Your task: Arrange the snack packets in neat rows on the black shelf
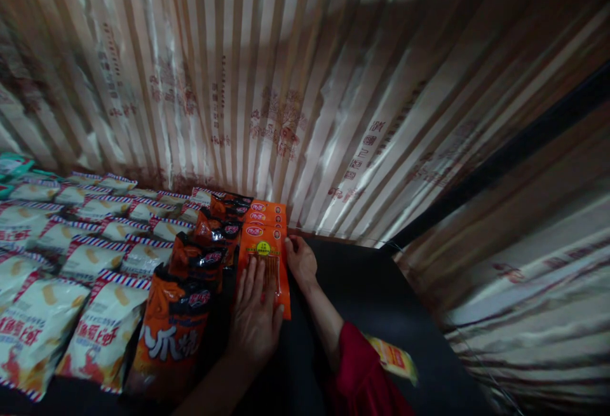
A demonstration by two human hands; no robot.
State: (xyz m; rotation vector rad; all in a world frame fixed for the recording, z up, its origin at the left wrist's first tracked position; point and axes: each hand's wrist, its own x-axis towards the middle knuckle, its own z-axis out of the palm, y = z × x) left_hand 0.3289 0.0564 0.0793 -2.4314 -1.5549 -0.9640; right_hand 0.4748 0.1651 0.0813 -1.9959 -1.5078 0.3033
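Note:
Several flat orange packets (pixel 282 270) lie overlapping in a column on the black table (pixel 366 289). My left hand (pixel 255 314) rests flat on the front packet, its fingers stretched over the lower part of the print. At the packets' right edge is my right hand (pixel 301 260), its fingers bent, with thumb and fingertips near the edge; whether they pinch it is too dark to tell. Just left of the packets stands a row of puffy orange and black snack bags (pixel 174 333).
Rows of white snack bags with striped edges (pixel 102 333) fill the left side. Green bags (pixel 14 165) sit at the far left. A yellow packet (pixel 393 360) lies beside my right sleeve. Behind the table hangs a pleated curtain (pixel 286 86), with a dark pole (pixel 500 155) slanting at the right.

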